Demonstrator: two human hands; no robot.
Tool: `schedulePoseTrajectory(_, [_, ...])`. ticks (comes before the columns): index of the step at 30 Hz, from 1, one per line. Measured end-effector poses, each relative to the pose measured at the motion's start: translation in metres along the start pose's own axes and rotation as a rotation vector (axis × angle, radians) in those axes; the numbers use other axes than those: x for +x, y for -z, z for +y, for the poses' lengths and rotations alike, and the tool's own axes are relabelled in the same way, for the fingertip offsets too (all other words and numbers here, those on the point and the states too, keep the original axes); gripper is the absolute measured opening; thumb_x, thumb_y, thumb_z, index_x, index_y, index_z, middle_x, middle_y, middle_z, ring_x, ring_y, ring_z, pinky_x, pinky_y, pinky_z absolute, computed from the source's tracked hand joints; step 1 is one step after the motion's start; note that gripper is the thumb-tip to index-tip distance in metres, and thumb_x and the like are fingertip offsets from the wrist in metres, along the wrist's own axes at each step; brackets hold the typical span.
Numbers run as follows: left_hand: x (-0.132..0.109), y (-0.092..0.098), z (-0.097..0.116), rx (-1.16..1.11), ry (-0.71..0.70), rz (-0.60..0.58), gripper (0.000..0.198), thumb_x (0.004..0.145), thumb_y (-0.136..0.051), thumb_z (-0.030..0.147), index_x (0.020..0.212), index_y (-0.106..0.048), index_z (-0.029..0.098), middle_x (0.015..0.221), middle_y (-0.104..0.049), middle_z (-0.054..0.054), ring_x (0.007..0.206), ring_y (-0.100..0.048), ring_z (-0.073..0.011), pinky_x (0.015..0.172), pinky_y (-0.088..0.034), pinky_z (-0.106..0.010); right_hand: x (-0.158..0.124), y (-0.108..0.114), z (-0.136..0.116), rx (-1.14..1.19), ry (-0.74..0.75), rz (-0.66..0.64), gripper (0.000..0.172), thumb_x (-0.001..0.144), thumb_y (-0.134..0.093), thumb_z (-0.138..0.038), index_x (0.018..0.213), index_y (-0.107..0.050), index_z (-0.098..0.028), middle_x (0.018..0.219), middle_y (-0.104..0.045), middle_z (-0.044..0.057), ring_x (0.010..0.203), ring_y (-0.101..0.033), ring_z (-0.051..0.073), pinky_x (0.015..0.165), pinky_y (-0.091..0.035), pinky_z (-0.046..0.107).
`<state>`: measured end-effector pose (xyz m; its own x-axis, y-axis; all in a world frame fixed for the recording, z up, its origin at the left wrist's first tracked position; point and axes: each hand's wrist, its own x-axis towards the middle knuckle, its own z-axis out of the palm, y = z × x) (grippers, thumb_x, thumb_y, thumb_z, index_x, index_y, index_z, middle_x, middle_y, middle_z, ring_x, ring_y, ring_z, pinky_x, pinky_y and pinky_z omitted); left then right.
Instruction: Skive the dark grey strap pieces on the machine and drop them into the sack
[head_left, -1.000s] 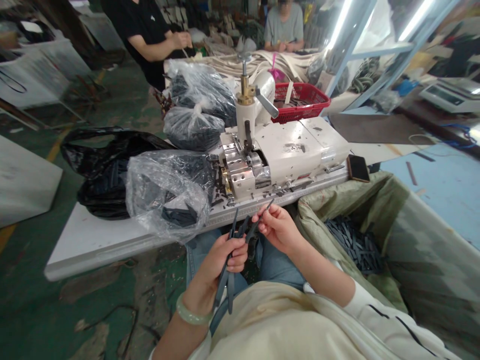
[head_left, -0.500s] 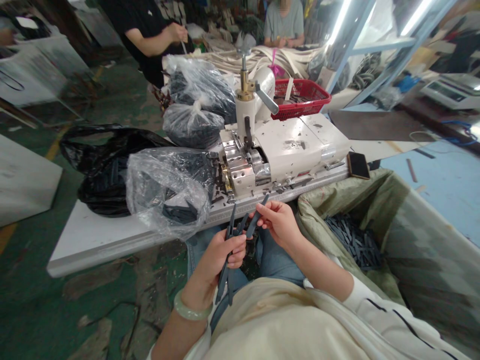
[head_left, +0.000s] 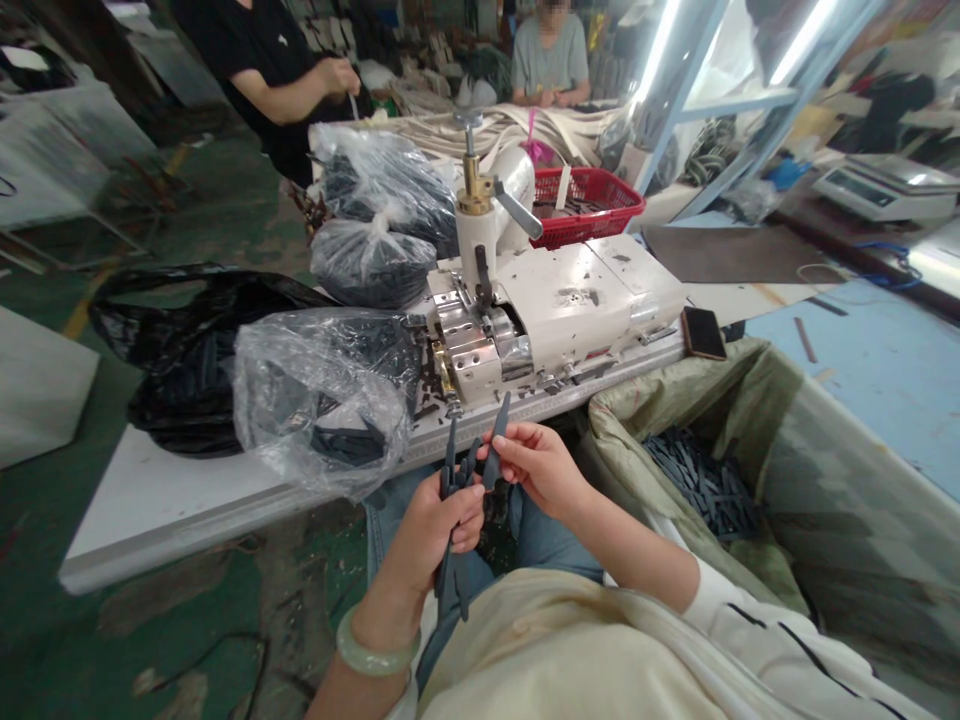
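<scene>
Noting the left hand [head_left: 427, 530] closed around a bunch of dark strips [head_left: 453, 575], the right hand [head_left: 538, 470] pinching a single strip [head_left: 496, 442] between thumb and fingers, both over the lap [head_left: 544, 535] near the worktop [head_left: 150, 520]; separate holds keep strips untangled.

left hand [head_left: 435, 520] curled closed, right hand [head_left: 536, 467] pinching at fingertips

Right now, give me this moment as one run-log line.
left hand: dark strips | right hand: one strip | nearby: sack
</scene>
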<state>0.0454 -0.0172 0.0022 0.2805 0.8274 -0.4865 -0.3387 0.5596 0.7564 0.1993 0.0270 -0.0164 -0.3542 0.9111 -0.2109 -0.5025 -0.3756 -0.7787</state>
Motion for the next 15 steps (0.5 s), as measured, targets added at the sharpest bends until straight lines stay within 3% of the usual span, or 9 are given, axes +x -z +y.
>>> schedulePoseTrajectory(15, [0.005, 0.011, 0.002, -0.019, 0.0, 0.007, 0.023, 0.071, -0.068, 0.029, 0.076, -0.048, 0.019, 0.048, -0.038, 0.01, 0.035, -0.028, -0.0024, 0.034, -0.024, -0.014, 0.012, -0.004, 0.005, 0.051, -0.063, -0.013, 0.022, 0.072, -0.077, -0.036, 0.081, -0.071, -0.017, 0.073, -0.069, 0.002, 0.046, -0.044, 0.004, 0.044, -0.035, 0.016])
